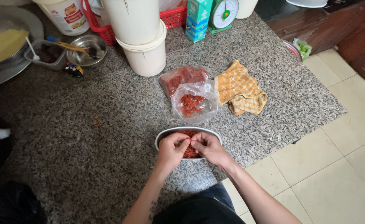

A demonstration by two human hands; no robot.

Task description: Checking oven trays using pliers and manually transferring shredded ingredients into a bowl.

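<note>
Pinching what looks like one small red piece between the fingers of the left hand [172, 148] and right hand [209, 148], the person is working best low over the metal bowl [166, 133] at the counter's [107, 166] near edge, letting bits drop inside.

Both forearms reach forward from the bottom edge and converge. The left hand [172, 148] and right hand [209, 148] meet knuckles up, fingers curled, fingertips pinched together and touching between them. A dark mark shows on the left forearm.
</note>
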